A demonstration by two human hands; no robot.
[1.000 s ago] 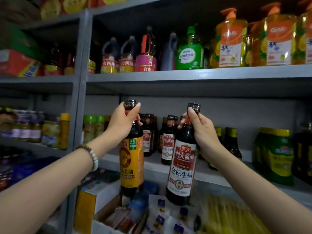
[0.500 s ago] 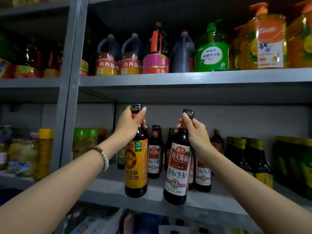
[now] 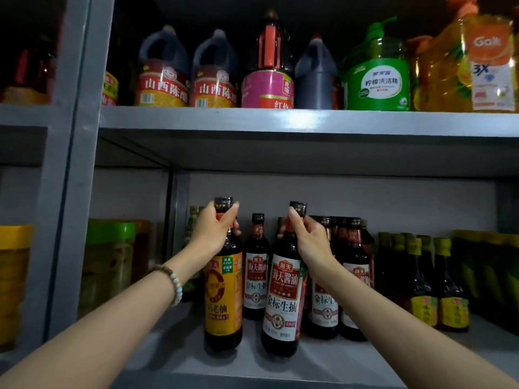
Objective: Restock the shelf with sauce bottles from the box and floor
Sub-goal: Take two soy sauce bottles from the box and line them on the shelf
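Gripping necks: left hand [image 3: 213, 233] curled round yellow-label bottle [image 3: 223, 301], right hand [image 3: 309, 241] round white-label bottle [image 3: 283, 301].

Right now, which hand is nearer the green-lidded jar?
Left. The left hand, gripping the yellow-label sauce bottle, is right of the jar; the right hand is farther right.

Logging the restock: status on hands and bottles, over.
Left hand grips yellow-label bottle by neck; right hand grips white-label bottle by neck. Both at shelf front, touchdown unclear. Stocked bottles close behind, none in the way.
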